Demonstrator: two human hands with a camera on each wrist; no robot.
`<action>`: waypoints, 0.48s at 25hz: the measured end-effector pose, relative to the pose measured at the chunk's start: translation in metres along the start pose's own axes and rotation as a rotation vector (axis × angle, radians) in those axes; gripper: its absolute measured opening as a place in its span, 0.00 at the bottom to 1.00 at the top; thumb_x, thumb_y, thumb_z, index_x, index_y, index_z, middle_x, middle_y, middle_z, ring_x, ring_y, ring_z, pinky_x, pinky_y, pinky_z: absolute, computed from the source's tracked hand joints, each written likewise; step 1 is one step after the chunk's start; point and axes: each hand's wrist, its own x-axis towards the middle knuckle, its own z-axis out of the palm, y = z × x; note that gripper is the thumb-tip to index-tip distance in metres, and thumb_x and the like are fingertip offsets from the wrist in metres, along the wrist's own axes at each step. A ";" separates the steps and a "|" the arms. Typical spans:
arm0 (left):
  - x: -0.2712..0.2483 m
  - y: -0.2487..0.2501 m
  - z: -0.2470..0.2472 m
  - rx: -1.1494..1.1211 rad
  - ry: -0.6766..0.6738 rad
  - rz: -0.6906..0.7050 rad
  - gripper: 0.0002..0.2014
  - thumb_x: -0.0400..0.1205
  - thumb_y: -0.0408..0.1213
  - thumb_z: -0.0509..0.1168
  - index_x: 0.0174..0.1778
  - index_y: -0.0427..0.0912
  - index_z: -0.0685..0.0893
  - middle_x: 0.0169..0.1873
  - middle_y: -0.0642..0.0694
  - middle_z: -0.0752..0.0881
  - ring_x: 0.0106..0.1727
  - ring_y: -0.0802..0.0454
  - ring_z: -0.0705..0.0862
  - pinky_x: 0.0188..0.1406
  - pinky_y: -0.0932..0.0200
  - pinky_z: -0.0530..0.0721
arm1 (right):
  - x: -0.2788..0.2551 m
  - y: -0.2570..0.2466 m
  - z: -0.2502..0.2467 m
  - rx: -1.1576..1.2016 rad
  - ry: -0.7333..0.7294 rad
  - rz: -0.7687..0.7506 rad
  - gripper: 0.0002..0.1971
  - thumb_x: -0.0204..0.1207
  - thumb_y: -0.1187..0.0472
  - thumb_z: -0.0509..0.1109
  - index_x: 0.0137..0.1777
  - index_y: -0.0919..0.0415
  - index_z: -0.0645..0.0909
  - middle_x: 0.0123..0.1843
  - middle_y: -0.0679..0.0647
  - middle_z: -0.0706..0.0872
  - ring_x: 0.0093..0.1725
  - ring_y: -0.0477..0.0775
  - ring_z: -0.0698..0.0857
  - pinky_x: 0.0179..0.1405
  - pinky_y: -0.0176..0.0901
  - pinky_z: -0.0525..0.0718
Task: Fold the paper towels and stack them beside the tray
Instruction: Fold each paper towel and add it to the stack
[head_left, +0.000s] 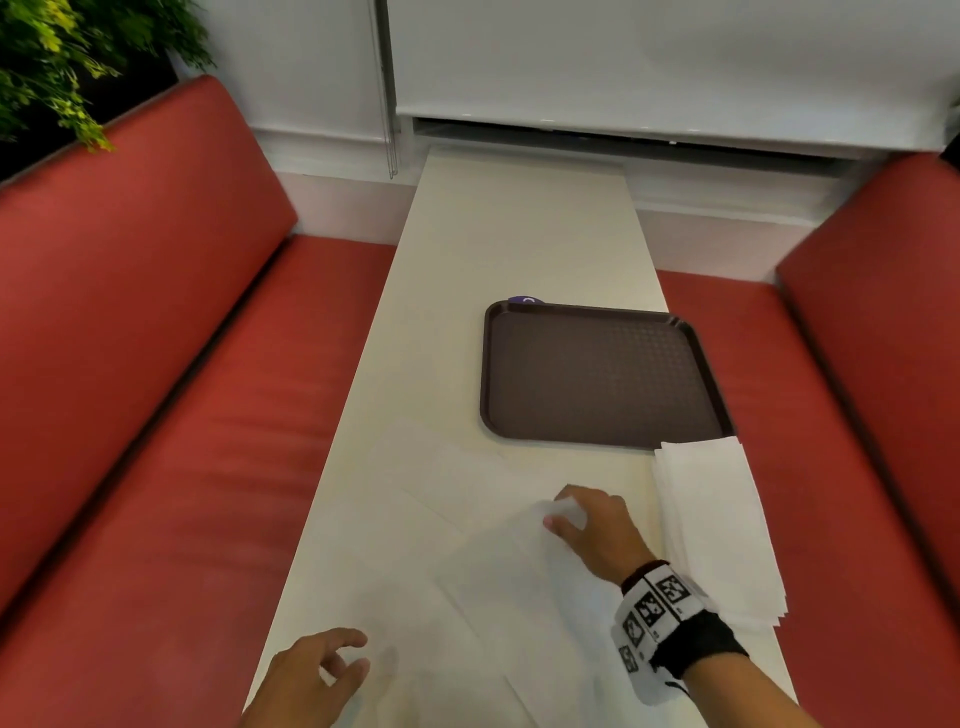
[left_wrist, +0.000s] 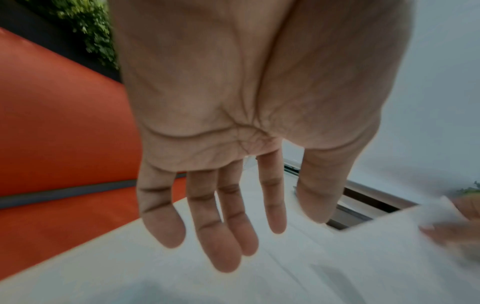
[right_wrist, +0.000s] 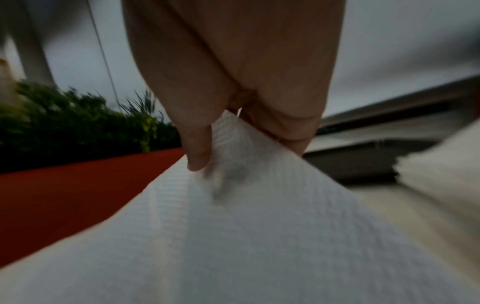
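Low in the frame, the right hand (head_left: 592, 530) pinches a paper towel (head_left: 519, 582) corner. The left hand (head_left: 311, 675) hovers loose-fingered, holding nothing. Folded towels (head_left: 717, 525) sit beside the tray (head_left: 597, 374).

The head view looks forward and down from above the near end of the worktop (head_left: 519, 249), taking in its whole length — the tray (head_left: 597, 374), both red benches (head_left: 156, 364) and the window wall beyond. The left wrist view sits close beneath the left hand (left_wrist: 233, 102), facing along its palm and fingers (left_wrist: 223, 236) toward the left-side bench and the window. The right wrist view rides just above the paper towel (right_wrist: 259, 226), looking along the right hand (right_wrist: 233, 72) at the plants (right_wrist: 78, 123) — the towel shows in all three.
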 end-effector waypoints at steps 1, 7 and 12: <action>0.004 0.009 0.000 -0.067 -0.008 0.020 0.11 0.70 0.46 0.76 0.38 0.70 0.84 0.30 0.50 0.86 0.26 0.65 0.82 0.37 0.72 0.79 | 0.000 -0.008 -0.016 0.055 0.018 -0.040 0.05 0.77 0.50 0.70 0.45 0.50 0.82 0.45 0.47 0.85 0.50 0.54 0.80 0.49 0.42 0.76; 0.047 0.090 0.003 -0.467 -0.122 0.160 0.43 0.51 0.64 0.79 0.64 0.60 0.77 0.56 0.52 0.84 0.62 0.58 0.81 0.62 0.56 0.77 | -0.015 -0.060 -0.100 0.611 0.218 -0.256 0.06 0.78 0.59 0.70 0.51 0.60 0.85 0.49 0.57 0.90 0.48 0.59 0.88 0.50 0.53 0.87; 0.051 0.144 0.025 -1.012 -0.491 0.120 0.47 0.45 0.60 0.83 0.59 0.42 0.82 0.54 0.39 0.87 0.55 0.44 0.87 0.56 0.41 0.84 | -0.035 -0.067 -0.108 1.235 0.246 -0.180 0.17 0.81 0.60 0.63 0.67 0.66 0.77 0.62 0.62 0.87 0.61 0.62 0.86 0.59 0.57 0.86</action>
